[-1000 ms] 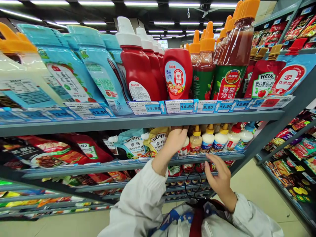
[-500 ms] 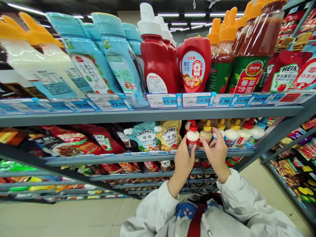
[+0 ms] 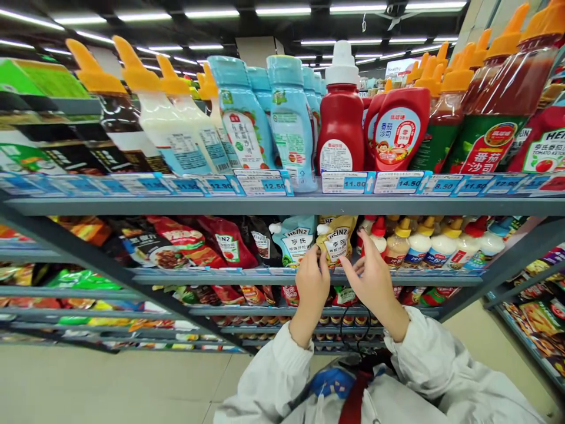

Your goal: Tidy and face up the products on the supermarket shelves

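Hands (image 3: pixel 312 280) are moved from bottle (image 3: pixel 378 240) to gold pouch (image 3: pixel 339 240), contents hidden
Left fingers (image 3: pixel 311 259) are curled, right fingers (image 3: pixel 368 246) spread.

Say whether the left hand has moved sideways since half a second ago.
Yes, leftward: judged against the light-blue Heinz pouch, the left hand is closer now, at the left edge of the gold pouch rather than right of it.

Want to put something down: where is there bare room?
Bare tiled floor shows at lower left, between the shelving and the left sleeve, and at right, between the right sleeve and the neighbouring rack. The upper shelf is crowded with sauce bottles; the shelf below is packed around the left hand, right hand and gold Heinz pouch.
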Tool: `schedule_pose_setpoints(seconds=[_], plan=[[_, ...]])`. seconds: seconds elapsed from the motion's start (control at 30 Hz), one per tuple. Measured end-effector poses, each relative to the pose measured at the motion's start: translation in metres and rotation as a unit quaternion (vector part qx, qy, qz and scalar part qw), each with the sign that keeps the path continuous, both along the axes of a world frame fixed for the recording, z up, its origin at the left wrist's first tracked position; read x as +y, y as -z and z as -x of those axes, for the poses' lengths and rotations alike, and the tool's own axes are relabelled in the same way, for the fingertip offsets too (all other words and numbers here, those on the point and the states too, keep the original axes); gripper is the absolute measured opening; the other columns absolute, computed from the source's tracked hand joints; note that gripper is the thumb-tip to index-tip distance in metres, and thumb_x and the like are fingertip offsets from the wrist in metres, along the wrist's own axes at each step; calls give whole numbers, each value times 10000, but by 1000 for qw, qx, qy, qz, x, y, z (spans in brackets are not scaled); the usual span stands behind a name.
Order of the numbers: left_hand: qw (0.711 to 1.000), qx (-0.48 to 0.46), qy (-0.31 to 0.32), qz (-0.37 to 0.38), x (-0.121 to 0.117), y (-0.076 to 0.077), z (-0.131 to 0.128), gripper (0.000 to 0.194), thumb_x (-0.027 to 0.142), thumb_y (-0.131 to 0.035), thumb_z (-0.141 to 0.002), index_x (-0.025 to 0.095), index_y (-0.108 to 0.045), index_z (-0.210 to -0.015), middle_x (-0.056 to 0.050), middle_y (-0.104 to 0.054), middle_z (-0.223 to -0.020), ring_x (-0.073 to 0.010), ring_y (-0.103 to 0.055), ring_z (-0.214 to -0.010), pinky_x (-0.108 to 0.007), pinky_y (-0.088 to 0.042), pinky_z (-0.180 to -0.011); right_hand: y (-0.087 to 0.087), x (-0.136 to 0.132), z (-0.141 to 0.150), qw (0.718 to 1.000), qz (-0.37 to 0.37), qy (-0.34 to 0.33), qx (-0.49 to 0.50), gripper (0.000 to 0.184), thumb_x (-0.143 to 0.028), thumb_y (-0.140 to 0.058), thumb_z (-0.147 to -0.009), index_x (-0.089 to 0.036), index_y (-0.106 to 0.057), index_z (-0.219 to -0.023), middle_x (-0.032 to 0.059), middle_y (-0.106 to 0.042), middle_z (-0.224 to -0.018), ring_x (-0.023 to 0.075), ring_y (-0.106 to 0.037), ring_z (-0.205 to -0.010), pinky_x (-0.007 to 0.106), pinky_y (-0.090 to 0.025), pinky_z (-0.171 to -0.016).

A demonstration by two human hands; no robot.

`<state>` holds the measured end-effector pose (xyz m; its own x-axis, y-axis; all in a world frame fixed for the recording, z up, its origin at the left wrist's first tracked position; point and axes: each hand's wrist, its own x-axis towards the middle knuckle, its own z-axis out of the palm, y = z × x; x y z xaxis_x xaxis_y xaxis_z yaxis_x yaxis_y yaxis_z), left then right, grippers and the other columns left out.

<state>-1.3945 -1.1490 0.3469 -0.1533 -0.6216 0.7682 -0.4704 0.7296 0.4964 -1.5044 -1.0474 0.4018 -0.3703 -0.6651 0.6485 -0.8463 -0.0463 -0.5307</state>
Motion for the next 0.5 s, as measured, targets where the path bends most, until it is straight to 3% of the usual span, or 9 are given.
schedule_pose_setpoints(seconds=[0.1,0.2,0.27,0.37,0.5], plan=[[997,-73,12,-29,-5,3,-2,198,230,-445,-1049,162,-625,-1004,-83,-694,-890,-208,-673,-805,-293,-473,-670,9,-23,-11,996,-83,23,13,795,-470,-495,-1008,3,-268,-1606,300,-480,-1514,366,-682,-1171,470,-630,-863],[991,-107,44,-60,-11,-1,-7,193,176,-454,-1028,166,-627,-942,-82,-697,-879,-212,-677,-780,-293,-461,-636,13,-35,-15,994,-98,50,16,803,-459,-430,-1018,40,-212,-1608,311,-360,-1593,424,-525,-1381,537,-573,-993],[988,-99,89,-75,-14,-6,-15,182,157,-481,-1015,165,-646,-938,-74,-718,-874,-209,-691,-779,-299,-494,-662,14,-40,-17,993,-94,69,14,818,-467,-439,-1013,16,-177,-1619,312,-410,-1553,424,-511,-1391,547,-553,-1022],[986,-1,158,-61,-13,-13,-36,151,185,-543,-1009,174,-683,-1062,-69,-763,-1000,-183,-727,-887,-295,-569,-781,16,-46,-23,988,-89,123,19,861,-525,-448,-1013,-17,-131,-1632,309,-517,-1416,431,-556,-1332,555,-558,-994],[988,132,78,-17,-13,-12,-70,221,251,-566,-1010,178,-670,-1191,-107,-730,-1146,-184,-710,-1045,-301,-598,-857,21,-55,-42,969,-72,231,37,872,-573,-338,-1044,-8,-43,-1640,325,-535,-1354,412,-661,-1156,493,-603,-890]])
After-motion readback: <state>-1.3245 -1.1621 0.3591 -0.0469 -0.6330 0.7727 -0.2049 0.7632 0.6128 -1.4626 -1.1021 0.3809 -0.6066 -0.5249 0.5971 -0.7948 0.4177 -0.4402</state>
